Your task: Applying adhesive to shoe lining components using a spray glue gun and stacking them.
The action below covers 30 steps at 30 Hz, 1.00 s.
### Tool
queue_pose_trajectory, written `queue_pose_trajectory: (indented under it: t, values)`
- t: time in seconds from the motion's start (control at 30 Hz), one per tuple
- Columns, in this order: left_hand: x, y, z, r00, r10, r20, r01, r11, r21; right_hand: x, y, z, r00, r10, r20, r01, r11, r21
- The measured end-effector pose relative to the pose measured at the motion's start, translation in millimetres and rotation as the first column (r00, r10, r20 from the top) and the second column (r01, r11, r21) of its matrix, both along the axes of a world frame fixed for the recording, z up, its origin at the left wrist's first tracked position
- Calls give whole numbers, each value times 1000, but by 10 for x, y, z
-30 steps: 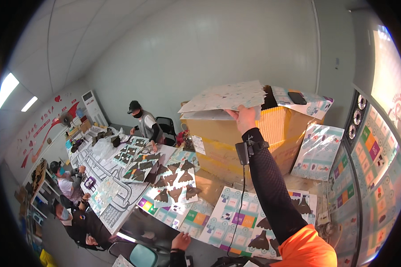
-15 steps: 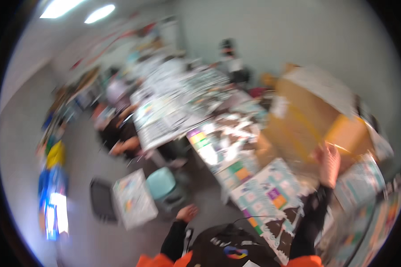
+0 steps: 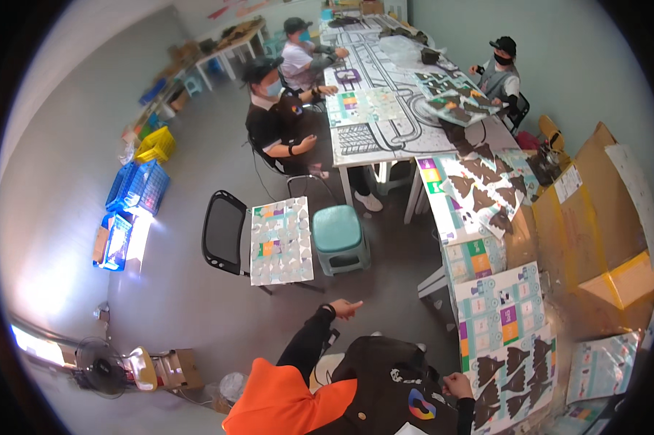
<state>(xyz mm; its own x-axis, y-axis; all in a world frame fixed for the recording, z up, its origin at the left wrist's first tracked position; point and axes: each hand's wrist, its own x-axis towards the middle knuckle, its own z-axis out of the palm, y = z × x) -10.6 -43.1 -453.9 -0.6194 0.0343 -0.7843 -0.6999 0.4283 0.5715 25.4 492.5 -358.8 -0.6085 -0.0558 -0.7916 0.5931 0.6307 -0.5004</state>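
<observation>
One curled right hand (image 3: 457, 386), fingers unclear, cannot tell if pinching, near printed sheet (image 3: 489, 313) bearing dark pieces (image 3: 515, 357) on table (image 3: 523, 250); left hand (image 3: 345, 309) beyond, forefinger extended, others loosely folded; farther cardboard box (image 3: 584, 225) cut off at rim.

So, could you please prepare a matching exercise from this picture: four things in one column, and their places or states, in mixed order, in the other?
Column one
1. person's left hand
2. large brown cardboard box
3. square teal plastic stool
4. nearest dark flat cut-out pieces

Column two
A. standing beside a black-framed chair
B. lying on a white-and-teal printed sheet
C. one finger extended, above the grey floor
D. bearing a white paper label

Right pairs: 1-C, 2-D, 3-A, 4-B
</observation>
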Motion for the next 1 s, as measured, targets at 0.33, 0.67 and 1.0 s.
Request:
queue_pose_trajectory:
  t: [0.33, 0.67, 1.0]
  values:
    - [-419, -761, 1838, 395, 919, 10, -8, -7, 1000, 149, 220, -110, 991, 20, -131, -4, 992, 125]
    - [-644, 246, 972, 772, -590, -237, 357, 711, -606, 370, 451, -374, 977, -41, -207, 66, 991, 118]
    - [-765, 885, 1071, 716, -198, -670, -205, 857, -472, 1082, 1130, -378, 975, 91, -202, -46, 975, 216]
